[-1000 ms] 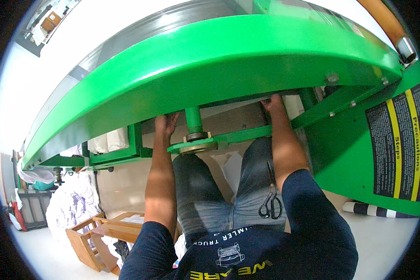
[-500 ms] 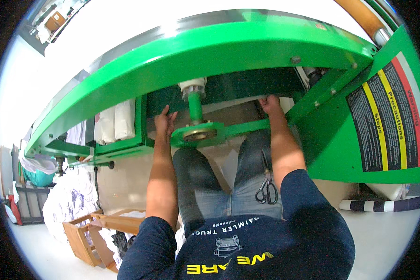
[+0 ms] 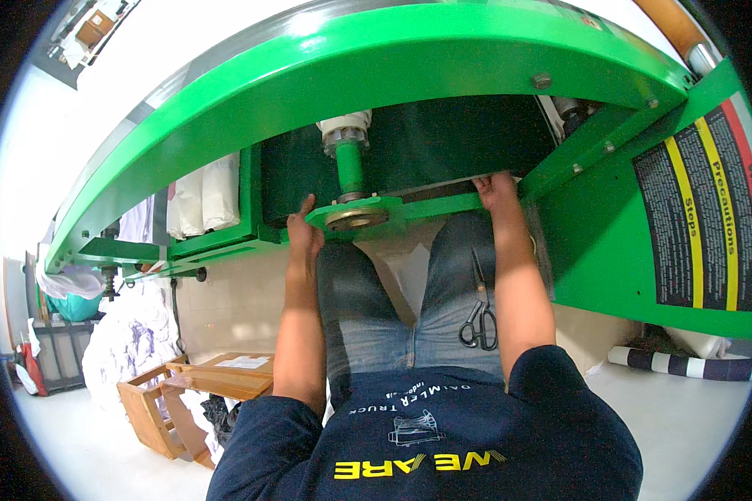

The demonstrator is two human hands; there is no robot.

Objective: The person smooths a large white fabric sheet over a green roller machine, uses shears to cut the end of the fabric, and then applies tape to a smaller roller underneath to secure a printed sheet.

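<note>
2 hands point(image 3: 306, 235) point(image 3: 498, 192), their grip unclear, are by a dark panel point(image 3: 443, 146), left of a black, yellow-striped printed label point(image 3: 700, 217).

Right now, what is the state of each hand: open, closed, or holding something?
Left hand: one finger raised near the dark panel; grip cannot be told.
Right hand: at the panel's lower edge; whether its grip is closed cannot be told.

Left grip point(image 3: 305, 231) and right grip point(image 3: 496, 192) reach beneath a curved green frame point(image 3: 334, 75).
</note>
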